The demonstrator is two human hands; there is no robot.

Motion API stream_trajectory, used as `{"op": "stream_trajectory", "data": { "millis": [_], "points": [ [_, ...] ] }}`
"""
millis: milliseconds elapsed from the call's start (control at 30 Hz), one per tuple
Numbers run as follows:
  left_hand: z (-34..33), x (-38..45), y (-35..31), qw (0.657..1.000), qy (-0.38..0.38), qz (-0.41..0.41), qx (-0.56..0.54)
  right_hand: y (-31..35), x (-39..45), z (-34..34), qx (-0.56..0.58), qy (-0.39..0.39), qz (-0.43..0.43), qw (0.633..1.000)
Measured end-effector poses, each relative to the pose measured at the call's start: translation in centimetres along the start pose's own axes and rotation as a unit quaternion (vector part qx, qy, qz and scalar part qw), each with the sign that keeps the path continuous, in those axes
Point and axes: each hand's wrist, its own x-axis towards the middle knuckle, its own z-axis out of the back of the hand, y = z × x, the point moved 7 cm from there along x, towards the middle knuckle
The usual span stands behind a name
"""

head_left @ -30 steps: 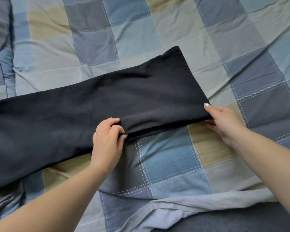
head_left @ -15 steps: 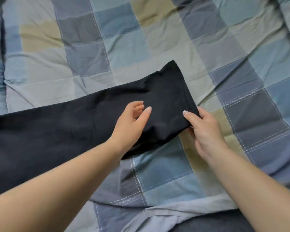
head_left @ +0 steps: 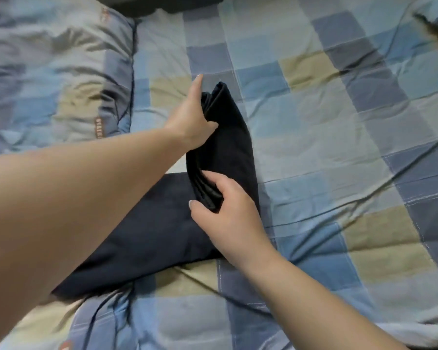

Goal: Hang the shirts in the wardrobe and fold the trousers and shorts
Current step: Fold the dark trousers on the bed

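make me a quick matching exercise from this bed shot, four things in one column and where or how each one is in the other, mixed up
Things:
1. left hand
2. right hand
3. dark trousers
4. pillow

Places or states:
A. lies at the upper left of the bed
B. holds the far end of the raised fold
C. partly folded, one part flat on the checked quilt
D. grips the near end of the raised fold

Pairs: 1-B, 2-D, 3-C, 4-A
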Motion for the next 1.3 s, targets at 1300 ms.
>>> {"op": "stream_trajectory", "data": {
  "millis": [1300],
  "points": [
    [30.6, -16.9, 64.3, 0.955, -0.121, 0.265, 0.051, 3.3, -0.1, -60.3, -0.210, 0.238, -0.026, 0.948]
  ]
}}
